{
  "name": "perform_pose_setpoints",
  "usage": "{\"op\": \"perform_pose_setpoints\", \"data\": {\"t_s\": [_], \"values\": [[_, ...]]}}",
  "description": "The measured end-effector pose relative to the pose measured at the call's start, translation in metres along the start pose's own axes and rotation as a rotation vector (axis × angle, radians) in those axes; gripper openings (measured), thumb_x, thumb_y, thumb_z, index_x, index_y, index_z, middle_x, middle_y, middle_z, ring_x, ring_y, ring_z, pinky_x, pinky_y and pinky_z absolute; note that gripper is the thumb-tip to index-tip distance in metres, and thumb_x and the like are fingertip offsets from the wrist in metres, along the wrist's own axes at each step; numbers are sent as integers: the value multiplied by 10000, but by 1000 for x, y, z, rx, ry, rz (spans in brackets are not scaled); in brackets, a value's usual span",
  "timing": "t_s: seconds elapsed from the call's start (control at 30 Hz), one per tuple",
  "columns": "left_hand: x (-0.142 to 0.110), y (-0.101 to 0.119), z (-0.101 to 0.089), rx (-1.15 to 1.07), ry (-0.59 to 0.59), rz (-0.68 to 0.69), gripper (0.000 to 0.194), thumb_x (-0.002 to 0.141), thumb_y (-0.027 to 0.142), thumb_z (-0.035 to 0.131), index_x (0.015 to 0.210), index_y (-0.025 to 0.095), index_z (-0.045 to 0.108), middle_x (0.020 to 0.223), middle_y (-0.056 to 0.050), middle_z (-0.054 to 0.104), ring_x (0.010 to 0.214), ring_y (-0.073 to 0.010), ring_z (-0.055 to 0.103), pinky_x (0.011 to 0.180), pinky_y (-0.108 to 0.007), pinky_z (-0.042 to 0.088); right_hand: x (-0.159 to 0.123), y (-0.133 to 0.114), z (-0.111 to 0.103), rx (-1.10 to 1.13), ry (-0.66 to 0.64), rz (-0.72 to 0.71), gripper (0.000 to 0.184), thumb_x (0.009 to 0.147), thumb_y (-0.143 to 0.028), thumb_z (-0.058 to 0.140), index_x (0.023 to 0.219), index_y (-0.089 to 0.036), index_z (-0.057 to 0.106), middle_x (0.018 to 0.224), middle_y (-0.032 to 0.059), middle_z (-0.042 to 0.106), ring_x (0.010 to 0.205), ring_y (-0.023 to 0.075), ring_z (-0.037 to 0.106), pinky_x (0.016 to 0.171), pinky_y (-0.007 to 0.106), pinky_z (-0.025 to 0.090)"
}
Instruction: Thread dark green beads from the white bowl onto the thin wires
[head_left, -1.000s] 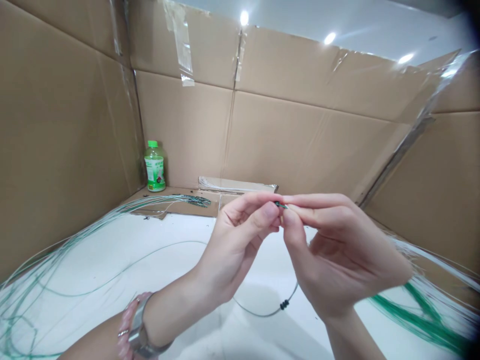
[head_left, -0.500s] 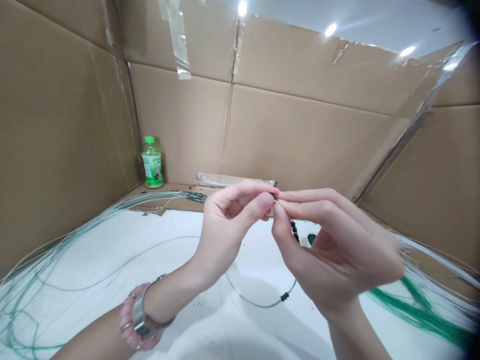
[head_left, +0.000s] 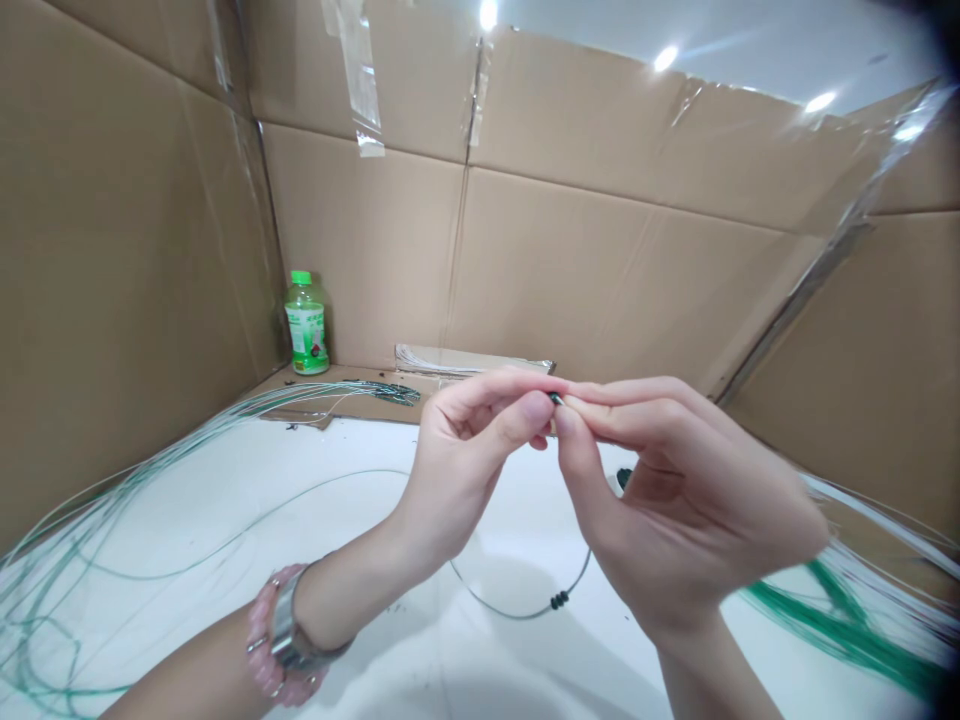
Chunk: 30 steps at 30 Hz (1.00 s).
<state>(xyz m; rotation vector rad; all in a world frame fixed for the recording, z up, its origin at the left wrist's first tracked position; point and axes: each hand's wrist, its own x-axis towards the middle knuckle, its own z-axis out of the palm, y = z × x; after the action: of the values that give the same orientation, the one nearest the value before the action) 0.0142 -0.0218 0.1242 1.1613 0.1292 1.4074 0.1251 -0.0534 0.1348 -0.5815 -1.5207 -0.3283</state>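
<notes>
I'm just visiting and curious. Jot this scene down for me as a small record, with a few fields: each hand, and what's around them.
left hand: left hand pinches a small dark bead at the fingertips
right hand: right hand pinches the same bead from the other side
below hands: thin wire curving, carrying dark beads
around: bundles of green wires, green-capped bottle, cardboard walls

Bright, even overhead lighting; wide-angle view.
Ceiling lamps [head_left: 665, 58] glare along top; soft shadow on white desk [head_left: 225, 470]; edges bowed, upper right corner dark.
</notes>
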Motion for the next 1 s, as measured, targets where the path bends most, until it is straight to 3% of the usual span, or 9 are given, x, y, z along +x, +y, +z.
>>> {"op": "perform_pose_setpoints", "data": {"t_s": [0.3, 0.53, 0.77, 1.0], "values": [[0, -2, 2, -21, -15, 32, 45, 773, 272, 733, 786, 240, 762, 757, 18, 656, 676, -57, 564, 634, -126, 483, 7, 0, 2, 7, -8, -46, 283, 671, 72, 659, 728, -204, 676, 746, 31, 709, 650, 151, 670, 522, 273, 553], [0, -2, 0, -1, -31, 61, 52, 799, 263, 709, 783, 235, 749, 726, 29, 629, 657, -52, 572, 622, -122, 501, 7, 2, 2, 21, -30, 5, 254, 679, 44, 672, 725, -205, 691, 751, 39, 717, 666, 168, 678, 521, 279, 574], [1, -5, -2, 14, -3, 115, 58, 829, 261, 683, 821, 231, 732, 768, 35, 662, 676, -46, 602, 672, -129, 531, 5, 2, -3, 52, -74, 52, 229, 677, 38, 706, 786, -163, 710, 832, 29, 745, 719, 144, 696, 529, 214, 586], [0, -6, -1, 8, 26, 122, 55, 819, 269, 695, 826, 229, 731, 761, 38, 666, 662, -33, 606, 670, -114, 543, 3, 2, -1, 60, -47, 15, 249, 683, 61, 691, 778, -169, 703, 802, 26, 738, 714, 155, 695, 575, 264, 587]]}}
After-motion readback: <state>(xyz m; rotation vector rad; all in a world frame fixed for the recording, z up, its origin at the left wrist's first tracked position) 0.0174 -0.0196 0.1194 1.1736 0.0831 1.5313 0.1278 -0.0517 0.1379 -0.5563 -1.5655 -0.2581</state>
